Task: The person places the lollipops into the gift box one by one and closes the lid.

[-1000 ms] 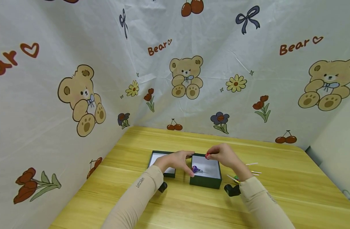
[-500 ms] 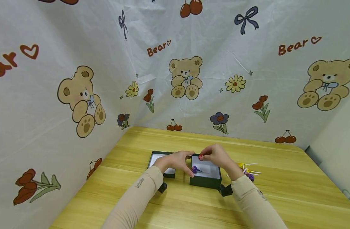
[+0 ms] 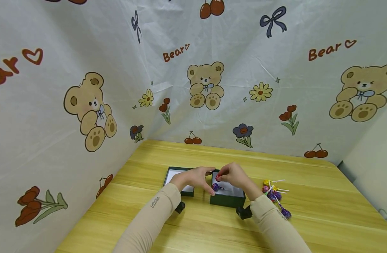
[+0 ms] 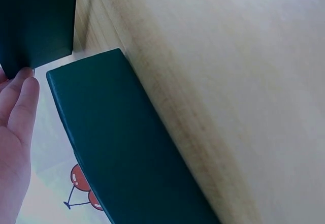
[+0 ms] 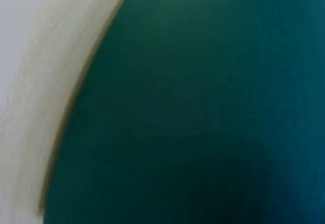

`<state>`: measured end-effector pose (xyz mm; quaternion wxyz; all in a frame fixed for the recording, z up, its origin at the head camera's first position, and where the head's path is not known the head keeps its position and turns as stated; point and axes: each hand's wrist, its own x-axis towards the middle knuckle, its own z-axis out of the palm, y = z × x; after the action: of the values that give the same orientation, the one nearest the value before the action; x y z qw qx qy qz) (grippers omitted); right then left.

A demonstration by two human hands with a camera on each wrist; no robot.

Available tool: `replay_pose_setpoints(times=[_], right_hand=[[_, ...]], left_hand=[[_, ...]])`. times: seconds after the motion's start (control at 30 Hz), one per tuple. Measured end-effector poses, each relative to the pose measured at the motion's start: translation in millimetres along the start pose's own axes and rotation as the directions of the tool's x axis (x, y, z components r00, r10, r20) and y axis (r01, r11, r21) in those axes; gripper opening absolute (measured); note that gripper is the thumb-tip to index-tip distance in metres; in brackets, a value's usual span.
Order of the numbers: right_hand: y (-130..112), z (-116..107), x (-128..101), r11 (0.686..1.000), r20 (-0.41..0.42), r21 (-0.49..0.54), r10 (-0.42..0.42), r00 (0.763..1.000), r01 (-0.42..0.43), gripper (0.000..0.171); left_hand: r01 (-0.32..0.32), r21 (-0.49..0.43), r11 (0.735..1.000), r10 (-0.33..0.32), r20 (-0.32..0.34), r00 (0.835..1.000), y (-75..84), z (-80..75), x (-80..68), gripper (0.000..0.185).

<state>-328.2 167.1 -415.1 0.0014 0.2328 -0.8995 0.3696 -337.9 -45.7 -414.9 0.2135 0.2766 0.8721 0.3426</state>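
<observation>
On the tabletop (image 3: 193,225), the lid (image 3: 177,177) lies at the left. The left hand (image 3: 195,177) rests between lid and box (image 3: 227,198), fingers relaxed, touching the box edge. A purple lollipop (image 3: 215,186) lies inside the box. The right hand (image 3: 233,174) pinches a red lollipop (image 3: 218,177) over the box. More lollipops (image 3: 273,195) lie right of it

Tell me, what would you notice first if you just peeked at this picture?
Probably the bear-print cloth all around the wooden table. Then the two hands at the dark green box: the right hand pinches a red lollipop over it, with more lollipops lying to its right.
</observation>
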Motion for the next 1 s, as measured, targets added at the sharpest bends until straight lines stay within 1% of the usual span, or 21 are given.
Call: replay_pose_setpoints(times=[0.17,0.27,0.47,0.53,0.63,0.77,1.0], right_hand=[[2,5,2,1.000,-0.006,-0.011,0.003,1.000,-0.003,0.005],[3,8,4,1.000,-0.016,-0.025,0.015,1.000,-0.016,0.005],[4,15,6,0.999,-0.049,-0.017,0.048,0.998,-0.049,0.004],[5,17,7,0.999,-0.060,-0.026,0.035,0.998,-0.037,0.002],[6,21,8,0.999,-0.070,-0.049,0.010,0.997,-0.014,0.004],[9,27,8,0.997,-0.066,-0.079,-0.008,0.998,0.002,0.005],[7,29,8,0.995,-0.039,-0.090,0.039,0.998,-0.043,0.010]], left_hand=[[-0.004,0.002,1.000,0.004,0.001,1.000,-0.6,-0.2,0.5,0.107],[-0.005,0.005,1.000,0.005,-0.001,1.000,-1.1,-0.5,1.0,0.107],[-0.004,0.005,1.000,0.004,0.000,1.000,-1.8,0.4,1.6,0.105],[-0.003,-0.003,1.000,0.003,0.002,1.000,-1.8,0.6,1.3,0.105],[-0.003,-0.009,1.000,0.003,0.000,1.000,-1.9,1.2,0.8,0.105],[-0.002,-0.021,1.000,0.002,-0.001,1.000,-2.3,2.0,0.4,0.105],[-0.003,-0.003,1.000,0.003,-0.003,1.000,-1.2,1.6,1.1,0.105]])
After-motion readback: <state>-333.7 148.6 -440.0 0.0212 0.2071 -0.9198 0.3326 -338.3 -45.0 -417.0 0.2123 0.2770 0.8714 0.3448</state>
